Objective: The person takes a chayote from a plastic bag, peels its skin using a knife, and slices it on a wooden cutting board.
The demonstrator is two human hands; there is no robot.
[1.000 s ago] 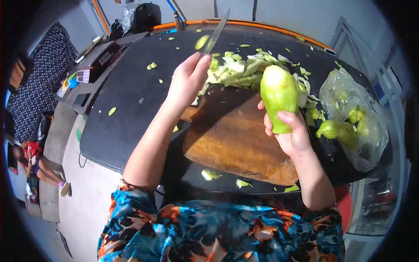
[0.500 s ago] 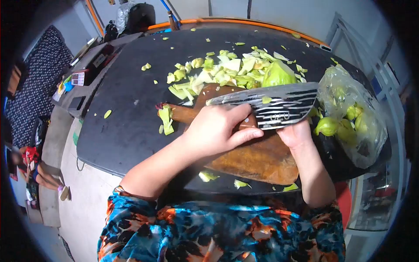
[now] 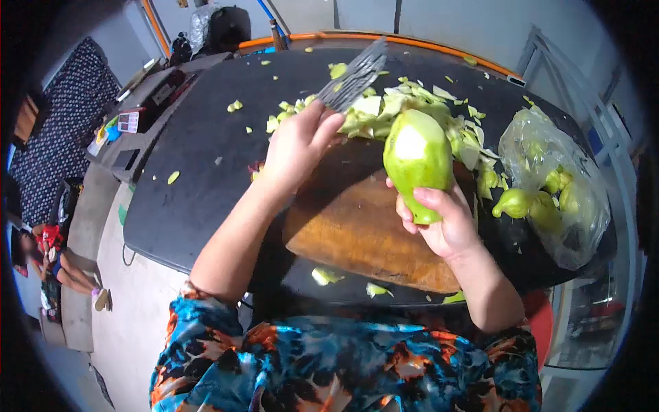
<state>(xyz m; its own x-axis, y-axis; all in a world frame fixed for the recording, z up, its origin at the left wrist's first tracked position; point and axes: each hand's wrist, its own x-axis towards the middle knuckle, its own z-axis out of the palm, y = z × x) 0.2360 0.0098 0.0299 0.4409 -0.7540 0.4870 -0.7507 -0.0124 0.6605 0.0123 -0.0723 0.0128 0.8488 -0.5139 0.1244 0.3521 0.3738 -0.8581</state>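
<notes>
In my left hand point(image 3: 298, 141) is the handle of a broad-bladed kitchen knife point(image 3: 357, 74). Its dark, light-streaked blade points up and away, clear of the fruit. The fingers are wrapped round the handle, which is mostly hidden. My right hand point(image 3: 446, 220) grips the narrow lower end of a green pear-shaped fruit point(image 3: 419, 161) and holds it upright above the wooden cutting board point(image 3: 364, 226). A pale cut face shows at the fruit's top. Behind it lies a heap of pale green and white cut pieces point(image 3: 367, 113).
A clear plastic bag point(image 3: 580, 237) with several green fruits point(image 3: 546, 209) lies on the right of the black table point(image 3: 199, 178). Loose scraps point(image 3: 326, 276) lie near the front edge. Another person point(image 3: 55, 254) sits at the far left. An orange pipe point(image 3: 412, 44) runs behind the table.
My left hand has lifted the knife up and to the left, off the fruit. My right hand, earlier partly behind the blade, now shows the fruit more upright and nearer the board's middle.
</notes>
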